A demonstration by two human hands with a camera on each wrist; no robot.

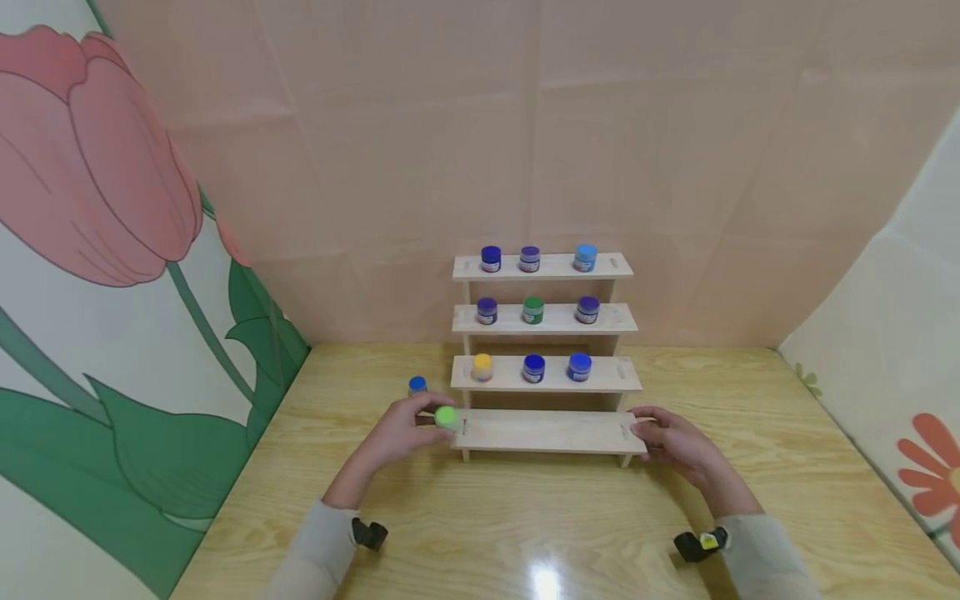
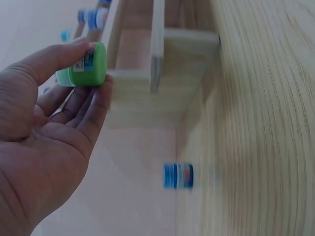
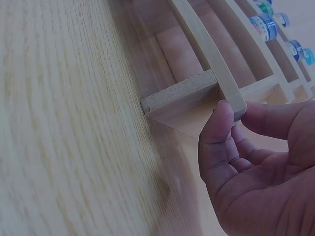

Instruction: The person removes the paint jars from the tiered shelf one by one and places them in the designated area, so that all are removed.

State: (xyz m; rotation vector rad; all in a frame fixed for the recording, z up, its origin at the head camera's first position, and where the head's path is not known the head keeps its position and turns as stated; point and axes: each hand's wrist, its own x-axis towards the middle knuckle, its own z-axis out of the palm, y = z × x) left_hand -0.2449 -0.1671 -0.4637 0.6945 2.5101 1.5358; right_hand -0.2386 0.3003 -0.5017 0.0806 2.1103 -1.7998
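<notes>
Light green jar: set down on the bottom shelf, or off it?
Off it: the left hand holds the light green jar in its fingers, by the left end of the bottom shelf.

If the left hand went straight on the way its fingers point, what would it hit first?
Probably the left end of the lowest shelf, with the light green jar in the left hand leading. Height is unclear, so the jar might pass over it instead.

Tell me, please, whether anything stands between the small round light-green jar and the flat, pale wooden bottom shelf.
Nothing visible does: the left hand holds the light-green jar at the left end of the bare bottom shelf; the round, blue-lidded jar stands farther back, aside.
</notes>
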